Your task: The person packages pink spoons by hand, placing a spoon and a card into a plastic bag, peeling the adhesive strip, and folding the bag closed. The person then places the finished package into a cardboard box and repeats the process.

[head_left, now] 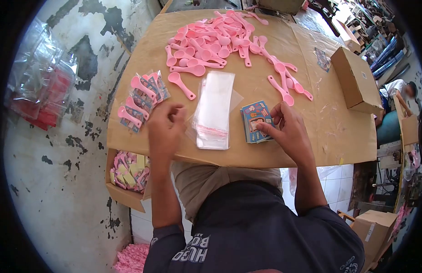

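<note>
My left hand [167, 129] hovers with loosely bent fingers apart, nothing visible in it, beside several clear packets of pink spoons with printed cards [137, 109]. My right hand [293, 132] is at a stack of blue printed cards [254, 119], thumb on the top card and fingers at its right edge. Between my hands lies a pile of clear plastic bags [215, 111] with a reddish strip near the lower end. A single pink measuring spoon [182, 86] rests just above the bags. A large heap of pink measuring spoons [215, 38] covers the table's far part.
Brown paper covers the table [329, 136]. A cardboard box [355, 81] stands on its right side. Below the left edge, an open carton [124, 191] holds pink and yellow packets. Plastic bags [42, 77] hang on the left wall. Another person [397, 91] sits at far right.
</note>
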Tool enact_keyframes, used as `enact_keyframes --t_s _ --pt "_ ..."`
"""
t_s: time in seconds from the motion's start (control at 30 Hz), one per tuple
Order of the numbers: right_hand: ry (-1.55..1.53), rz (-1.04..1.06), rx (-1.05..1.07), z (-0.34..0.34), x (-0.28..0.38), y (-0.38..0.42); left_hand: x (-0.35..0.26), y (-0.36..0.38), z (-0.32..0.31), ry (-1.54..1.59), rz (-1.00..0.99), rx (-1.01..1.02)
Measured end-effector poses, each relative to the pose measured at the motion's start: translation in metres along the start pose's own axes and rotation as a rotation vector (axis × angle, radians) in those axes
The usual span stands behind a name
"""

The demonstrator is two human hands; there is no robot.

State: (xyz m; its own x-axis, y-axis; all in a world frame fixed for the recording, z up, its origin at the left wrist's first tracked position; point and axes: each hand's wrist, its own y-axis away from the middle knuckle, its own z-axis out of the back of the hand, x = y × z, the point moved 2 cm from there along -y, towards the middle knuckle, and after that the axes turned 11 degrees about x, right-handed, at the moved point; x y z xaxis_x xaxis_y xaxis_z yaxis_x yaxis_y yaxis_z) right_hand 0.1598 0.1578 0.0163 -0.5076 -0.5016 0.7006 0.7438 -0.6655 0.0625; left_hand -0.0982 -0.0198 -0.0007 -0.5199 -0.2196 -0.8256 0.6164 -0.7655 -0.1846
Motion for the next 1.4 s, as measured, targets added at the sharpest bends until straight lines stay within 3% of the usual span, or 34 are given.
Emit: enact_keyframes --t_s 0.1,0.2,0.33,0.67,0.8,0.87,1.0,1.13,1.33,1.4 --pt "-0.025 0.033 -0.063 0.001 0.001 0.001 -0.01 -0.013 -0.02 -0.032 0.112 0.139" --pt "-0.085 0.049 -0.073 0.004 0.001 0.001 -0.005 -0.023 -0.031 -0.147 0.076 0.169" --pt "-0.135 0.063 -0.114 0.005 -0.009 0.001 -0.003 -0.024 -0.033 -0.044 0.106 0.209" --pt "-0.224 0.153 -0.28 0.008 -0.023 0.005 0.0 -0.006 -0.018 0.105 0.063 0.103" --pt "-0.563 0.267 -0.268 0.005 0.001 0.003 -0.001 0.0 -0.018 0.191 0.027 0.039" --pt "-0.671 0.191 -0.052 -0.002 0.018 0.008 0.009 0.001 -0.021 0.218 0.036 0.043" --pt "-0.311 0.428 0.088 -0.034 0.064 0.005 0.016 0.004 -0.03 0.276 0.074 0.082" --pt "-0.043 0.454 0.139 -0.068 0.076 0.005 0.015 0.007 -0.031 0.388 0.125 0.097" --pt "0.053 0.382 0.189 -0.079 0.076 0.005 0.028 0.006 -0.005 0.346 -0.004 -0.135" --pt "0.051 0.375 0.178 -0.079 0.076 0.004 0.029 0.005 -0.002 0.663 -0.069 -0.294"
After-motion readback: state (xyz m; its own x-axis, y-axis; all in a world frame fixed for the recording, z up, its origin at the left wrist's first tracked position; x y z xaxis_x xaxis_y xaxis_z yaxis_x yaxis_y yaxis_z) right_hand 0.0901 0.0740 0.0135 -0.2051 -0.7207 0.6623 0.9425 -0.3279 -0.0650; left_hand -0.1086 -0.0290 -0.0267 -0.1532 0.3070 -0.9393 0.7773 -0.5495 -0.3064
